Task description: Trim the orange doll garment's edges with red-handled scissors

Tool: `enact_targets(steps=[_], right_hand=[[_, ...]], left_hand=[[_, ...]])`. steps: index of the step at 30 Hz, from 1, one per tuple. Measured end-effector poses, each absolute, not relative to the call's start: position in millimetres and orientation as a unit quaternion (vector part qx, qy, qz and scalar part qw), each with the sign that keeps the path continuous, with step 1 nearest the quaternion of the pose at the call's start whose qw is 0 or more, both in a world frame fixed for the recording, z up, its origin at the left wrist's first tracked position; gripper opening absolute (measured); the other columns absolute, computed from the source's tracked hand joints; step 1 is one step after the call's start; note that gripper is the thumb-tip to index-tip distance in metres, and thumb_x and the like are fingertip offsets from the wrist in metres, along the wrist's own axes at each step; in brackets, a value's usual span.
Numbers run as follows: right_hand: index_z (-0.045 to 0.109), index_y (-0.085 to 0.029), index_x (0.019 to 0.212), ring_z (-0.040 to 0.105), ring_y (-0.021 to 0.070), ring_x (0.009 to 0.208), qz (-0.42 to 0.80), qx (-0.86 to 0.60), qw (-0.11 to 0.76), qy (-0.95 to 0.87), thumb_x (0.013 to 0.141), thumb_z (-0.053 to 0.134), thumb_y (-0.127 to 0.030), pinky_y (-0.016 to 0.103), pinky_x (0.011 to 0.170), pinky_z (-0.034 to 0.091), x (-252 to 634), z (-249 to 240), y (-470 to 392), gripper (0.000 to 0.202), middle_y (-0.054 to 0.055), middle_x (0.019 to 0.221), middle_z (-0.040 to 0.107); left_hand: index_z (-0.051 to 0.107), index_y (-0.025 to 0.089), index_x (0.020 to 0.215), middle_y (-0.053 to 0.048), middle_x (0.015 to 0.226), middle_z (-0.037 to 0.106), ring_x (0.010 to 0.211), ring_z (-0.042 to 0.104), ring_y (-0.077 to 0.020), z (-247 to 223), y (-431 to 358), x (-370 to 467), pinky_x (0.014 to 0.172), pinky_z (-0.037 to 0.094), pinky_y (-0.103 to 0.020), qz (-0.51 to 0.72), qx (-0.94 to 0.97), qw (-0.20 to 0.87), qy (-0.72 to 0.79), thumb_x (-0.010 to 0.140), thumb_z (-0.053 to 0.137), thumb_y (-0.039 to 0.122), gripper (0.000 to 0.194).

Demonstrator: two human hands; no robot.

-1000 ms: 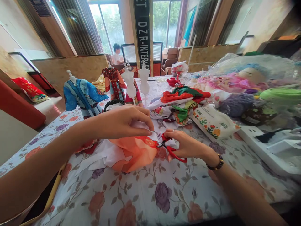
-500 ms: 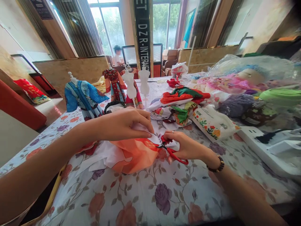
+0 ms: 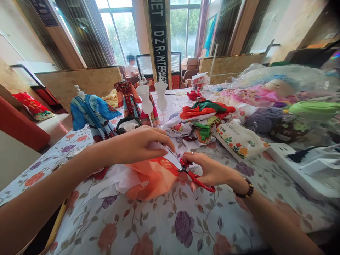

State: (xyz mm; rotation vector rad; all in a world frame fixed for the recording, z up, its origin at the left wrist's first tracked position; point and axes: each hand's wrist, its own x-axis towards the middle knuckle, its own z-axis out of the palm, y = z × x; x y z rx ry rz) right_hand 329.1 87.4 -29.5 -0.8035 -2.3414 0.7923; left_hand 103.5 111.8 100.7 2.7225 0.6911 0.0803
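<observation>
The thin orange-and-white fabric piece sits on the white floral tablecloth, its white edge pinched by the left hand; at its right end, the right hand grips red-handled metal scissors. Slightly more white edge shows than a second ago, so the snipping's probably creeping along. Nearside of the fabric's wide open; beyond it, a crumpled red-and-green cloth pile limits room.

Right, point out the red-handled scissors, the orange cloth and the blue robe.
Red-handled scissors (image 3: 192,176): head view, on the red handle near the pivot.
Orange cloth (image 3: 159,178): head view, on its broad middle.
Blue robe (image 3: 91,110): head view, on its front.
</observation>
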Motion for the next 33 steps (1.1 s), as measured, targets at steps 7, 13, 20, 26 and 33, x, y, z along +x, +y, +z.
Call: enact_targets(steps=[7,13,20,26,33], right_hand=[[0.047,-0.017,0.075,0.042,0.0153,0.066,0.324,-0.3,0.245,-0.863,0.067,0.058,-0.077,0.028,0.059,0.033,331,-30,88,0.061,0.0,0.075,0.051],[0.046,-0.018,0.076,0.04,0.0139,0.065,0.358,-0.296,0.226,-0.856,0.073,0.055,-0.073,0.027,0.059,0.033,332,-31,87,0.056,-0.002,0.074,0.048],[0.044,-0.018,0.075,0.037,0.0126,0.064,0.38,-0.303,0.203,-0.85,0.078,0.052,-0.069,0.027,0.058,0.031,331,-28,87,0.052,-0.003,0.072,0.044],[0.045,-0.018,0.074,0.036,0.0124,0.063,0.388,-0.32,0.18,-0.845,0.082,0.051,-0.063,0.026,0.056,0.029,333,-26,85,0.046,-0.003,0.071,0.043],[0.055,-0.017,0.084,0.041,0.0139,0.066,0.415,-0.34,0.168,-0.827,0.08,0.054,-0.065,0.025,0.056,0.035,335,-23,82,0.048,-0.001,0.074,0.048]], left_hand=[[0.073,0.027,0.105,0.0,0.078,0.056,0.065,0.05,-0.0072,95,112,103,0.063,0.037,-0.019,0.034,0.963,0.164,0.209,0.09,0.048,0.014,0.032],[0.074,0.03,0.102,0.0,0.078,0.052,0.067,0.047,-0.0078,93,113,106,0.066,0.036,-0.019,0.024,0.965,0.164,0.205,0.09,0.045,0.009,0.038],[0.073,0.029,0.104,0.0,0.077,0.046,0.069,0.044,-0.0096,94,108,108,0.069,0.036,-0.02,-0.019,0.961,0.13,0.244,0.088,0.038,0.003,0.046],[0.072,0.026,0.105,-0.001,0.08,0.046,0.072,0.045,-0.0106,94,107,109,0.07,0.036,-0.021,-0.045,0.958,0.117,0.256,0.089,0.037,0.006,0.043],[0.069,0.023,0.107,-0.001,0.088,0.05,0.077,0.05,-0.0108,88,107,105,0.072,0.038,-0.021,-0.03,0.954,0.156,0.253,0.092,0.044,0.019,0.03]])
